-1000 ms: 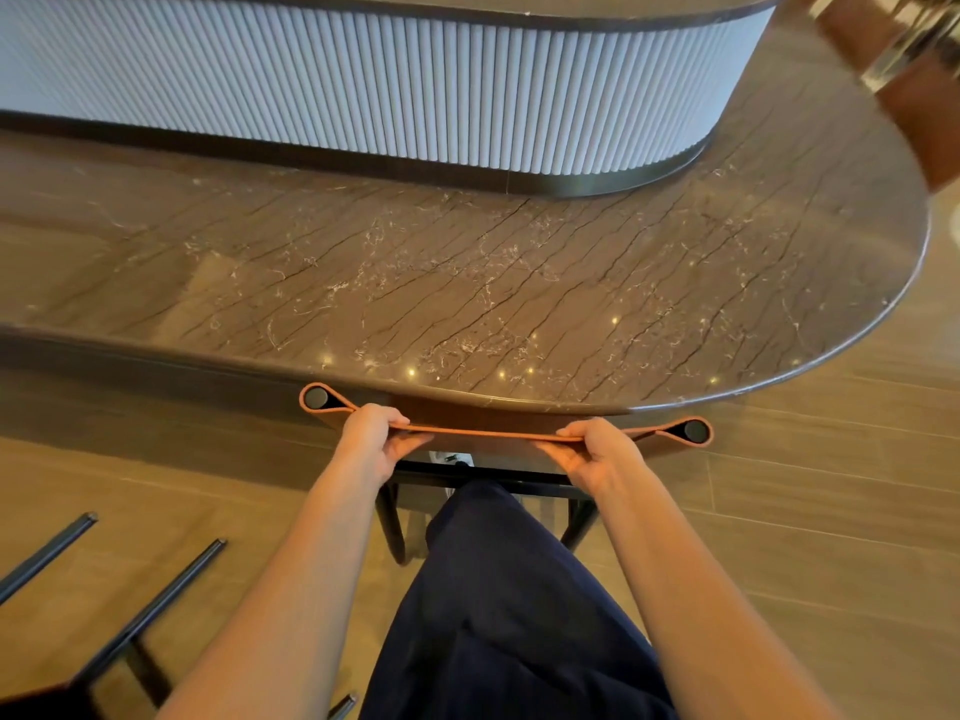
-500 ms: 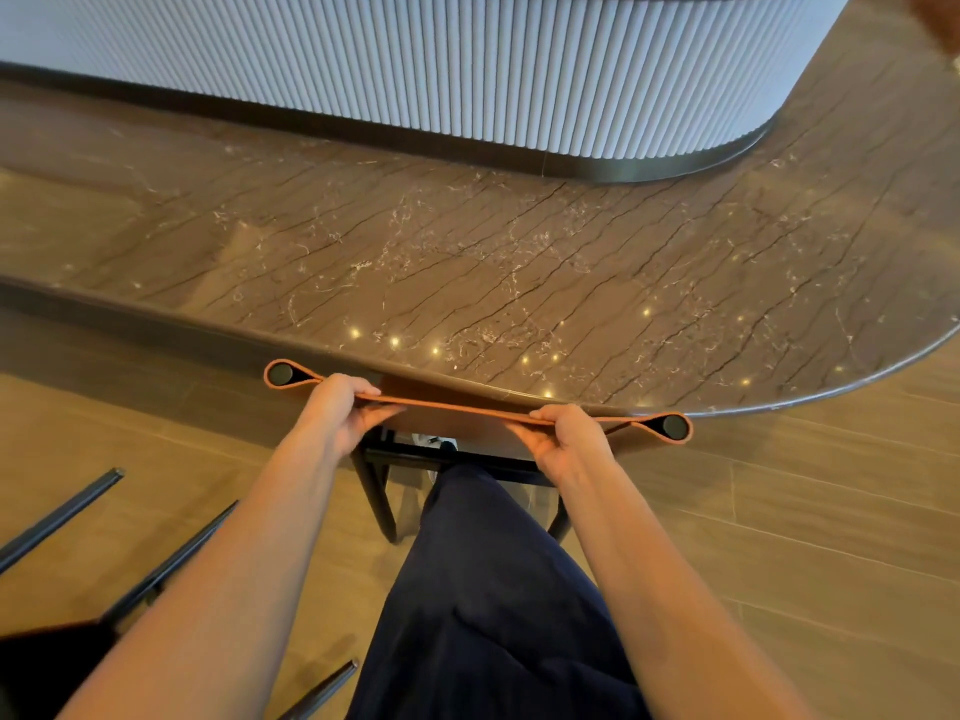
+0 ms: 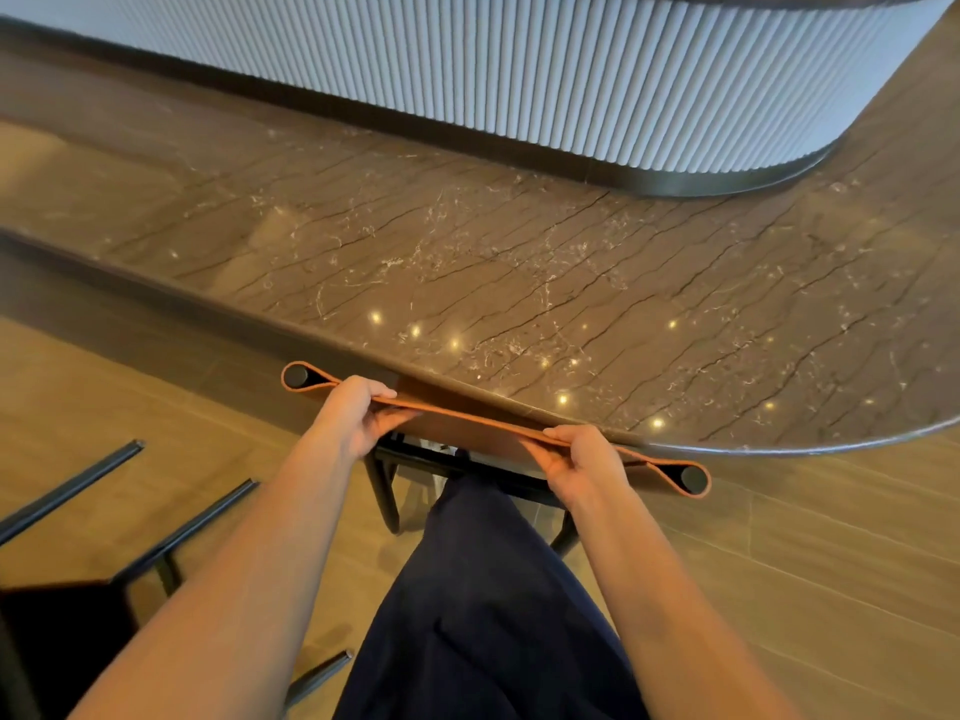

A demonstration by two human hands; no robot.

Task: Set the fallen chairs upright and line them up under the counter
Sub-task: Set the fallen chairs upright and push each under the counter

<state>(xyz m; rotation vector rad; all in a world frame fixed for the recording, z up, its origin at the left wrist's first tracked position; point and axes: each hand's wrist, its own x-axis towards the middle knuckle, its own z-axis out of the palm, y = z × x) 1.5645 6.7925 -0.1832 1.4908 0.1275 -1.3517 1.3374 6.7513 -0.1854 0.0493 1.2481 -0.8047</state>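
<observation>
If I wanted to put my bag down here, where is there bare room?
The counter top is bare from the ribbed wall to its near edge. The floor right of the held chair is bare. Crowded: lower left, where a fallen chair's black legs lie, and the chair's back, gripped by left hand and right hand.

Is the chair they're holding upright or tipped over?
Upright: the chair's orange backrest sits topmost by the counter edge, its black legs running down to the floor.

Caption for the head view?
Left hand and right hand grip an upright chair's backrest at the counter edge; a fallen chair lies left.
</observation>
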